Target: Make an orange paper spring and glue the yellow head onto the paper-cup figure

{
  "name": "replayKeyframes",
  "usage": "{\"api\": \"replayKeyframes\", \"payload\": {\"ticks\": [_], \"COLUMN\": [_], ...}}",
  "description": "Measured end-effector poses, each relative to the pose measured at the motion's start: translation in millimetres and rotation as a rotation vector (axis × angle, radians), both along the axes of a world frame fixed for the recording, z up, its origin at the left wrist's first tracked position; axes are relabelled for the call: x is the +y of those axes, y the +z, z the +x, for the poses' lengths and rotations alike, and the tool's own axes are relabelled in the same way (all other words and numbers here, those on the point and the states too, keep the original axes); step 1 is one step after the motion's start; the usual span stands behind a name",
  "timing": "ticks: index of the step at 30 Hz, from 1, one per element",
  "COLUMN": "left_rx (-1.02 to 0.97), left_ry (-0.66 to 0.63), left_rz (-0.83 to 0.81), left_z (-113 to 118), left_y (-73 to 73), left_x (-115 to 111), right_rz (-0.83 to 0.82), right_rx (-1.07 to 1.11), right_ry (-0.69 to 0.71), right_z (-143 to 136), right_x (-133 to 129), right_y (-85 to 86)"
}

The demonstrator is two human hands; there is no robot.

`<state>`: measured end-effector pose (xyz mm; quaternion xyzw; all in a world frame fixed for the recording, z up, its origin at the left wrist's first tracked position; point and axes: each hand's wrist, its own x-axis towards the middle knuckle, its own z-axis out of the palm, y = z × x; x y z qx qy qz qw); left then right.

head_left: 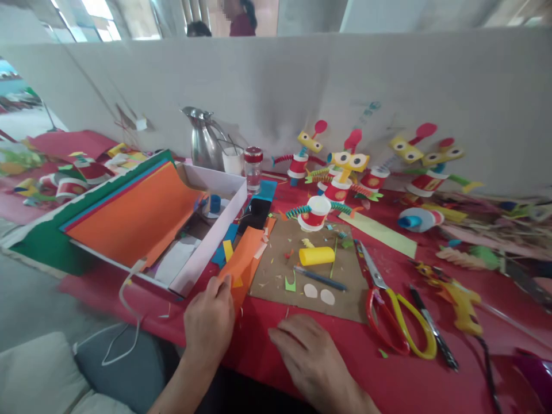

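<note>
My left hand is closed on the near end of a sheet of orange paper, which lies at the left edge of a brown cardboard mat. Low over the red table's front edge, my right hand is loosely bent with its fingers partly spread, and nothing shows in it. On the mat are a yellow paper tube, a dark pen, two pale paper ovals, a green paper scrap and a paper-cup figure with coiled arms.
Red-and-yellow scissors, a black pen and a yellow glue gun lie at right. Several cup figures stand behind the mat. At left, a white box holds coloured paper; a steel jug and glass jar stand behind.
</note>
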<state>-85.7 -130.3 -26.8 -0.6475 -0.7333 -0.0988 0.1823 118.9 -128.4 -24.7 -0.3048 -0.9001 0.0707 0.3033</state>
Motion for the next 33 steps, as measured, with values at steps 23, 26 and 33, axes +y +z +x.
{"api": "replayKeyframes", "payload": {"ticks": [23, 26, 33], "left_rx": [-0.074, -0.123, -0.076], "left_ry": [0.109, 0.092, 0.124], "left_rz": [-0.317, -0.314, -0.292], "left_z": [-11, -15, -19], "left_y": [27.4, 26.2, 32.6], "left_x": [45, 50, 51], "right_rz": [-0.054, -0.087, -0.084], "right_rx": [-0.456, -0.477, -0.582], "right_ry": [0.062, 0.060, 0.075], "right_z": [-59, -72, -87], "right_x": [18, 13, 16], "right_y": [16.6, 18.4, 17.9]}}
